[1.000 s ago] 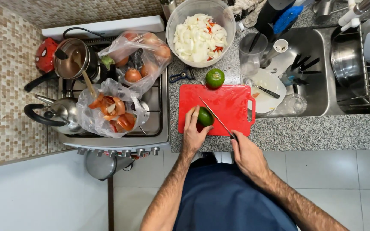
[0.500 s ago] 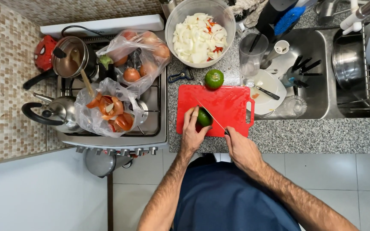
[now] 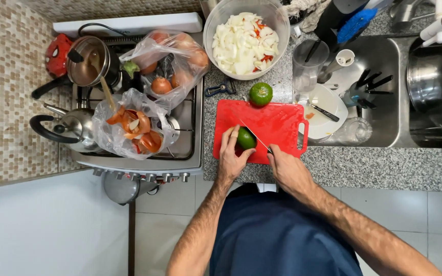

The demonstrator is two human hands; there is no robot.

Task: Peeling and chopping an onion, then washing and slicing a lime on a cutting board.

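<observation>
Lime (image 3: 246, 138) on red cutting board (image 3: 274, 122), pinned under curled left hand (image 3: 233, 156).
Right hand (image 3: 287, 168) clenched on knife (image 3: 254, 136), blade at lime. Limes: two; second lime (image 3: 260, 94) at board's far edge. Boards: one; knives in hand: one.

This was a home kitchen. A gas stove (image 3: 180, 148) carried a kettle (image 3: 70, 128) and a saucepan (image 3: 85, 64), a speckled granite worktop (image 3: 364, 166) ran beside it, and a steel sink (image 3: 384, 56) held dishes. A red cutting board (image 3: 277, 125) and a bowl of chopped onion (image 3: 244, 41) sat out.
</observation>
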